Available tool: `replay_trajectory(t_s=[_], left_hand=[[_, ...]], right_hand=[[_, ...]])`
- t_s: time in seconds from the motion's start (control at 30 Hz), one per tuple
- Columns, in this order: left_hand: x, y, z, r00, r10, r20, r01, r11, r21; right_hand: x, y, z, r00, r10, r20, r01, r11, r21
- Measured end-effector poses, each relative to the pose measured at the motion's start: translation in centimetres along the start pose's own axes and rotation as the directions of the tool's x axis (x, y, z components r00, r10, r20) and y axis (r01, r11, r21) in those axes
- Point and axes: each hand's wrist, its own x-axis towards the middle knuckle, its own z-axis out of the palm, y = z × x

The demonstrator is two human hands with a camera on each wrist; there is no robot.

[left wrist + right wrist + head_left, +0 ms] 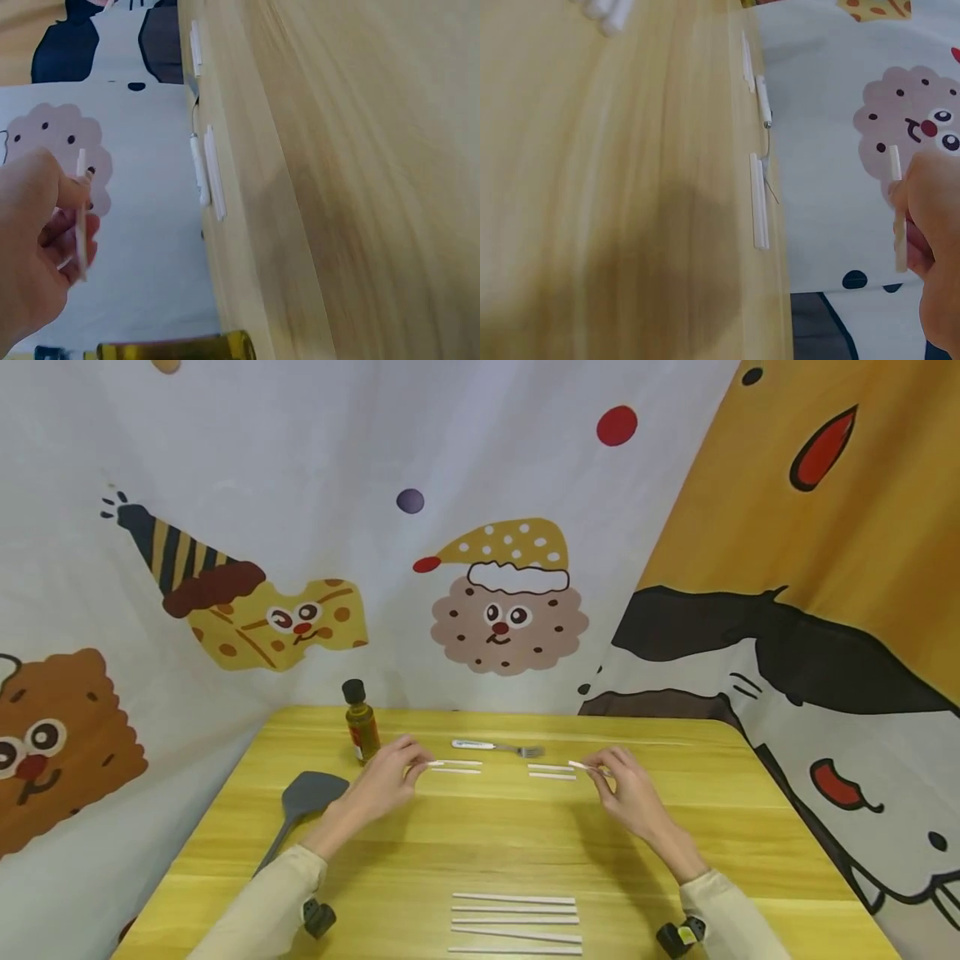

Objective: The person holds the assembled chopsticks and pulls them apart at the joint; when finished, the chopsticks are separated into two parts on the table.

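Note:
Above the far left of the table my left hand (388, 774) pinches a short white stick (82, 163) between thumb and fingers. My right hand (632, 792) pinches another short white stick (895, 161) on the far right side. Two similar sticks (456, 771) lie side by side just right of the left hand. A second pair of sticks (552, 777) lies just left of the right hand. Behind the two pairs, a fork (472, 745) with a white handle lies crosswise, its tines pointing right.
Several longer white sticks (513, 898) lie in rows near the table's front edge. A bottle (363, 727) of yellowish liquid with a black cap stands behind the left hand. The grey spatula (315, 792) lies by the left forearm. A patterned curtain (495, 460) hangs behind the table (480, 835).

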Motion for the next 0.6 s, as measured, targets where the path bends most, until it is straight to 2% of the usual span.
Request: replay_trajectory(t_s=[0.2,0.33,0.47,0.6], left_hand=[[2.4,-0.9,2.2,0.999,-0.004,0.046,0.003,1.0,0.004],[3.7,-1.5,3.3,0.994,-0.038,0.101,0.041,0.999,-0.025],[4.6,-2.0,4.4,0.984,-0.07,0.166,0.077,0.996,-0.039],[5.0,-2.2,5.5,0.976,-0.067,0.209,0.078,0.996,-0.047]], right_hand=[[1.3,1.1,2.2,0.999,-0.002,0.036,0.001,1.0,0.022],[1.7,1.6,3.6,0.996,-0.009,0.091,0.006,0.999,0.041],[1.8,1.7,4.8,0.986,0.012,0.166,-0.022,0.998,0.056],[1.6,1.6,5.7,0.969,0.053,0.24,-0.069,0.996,0.057]])
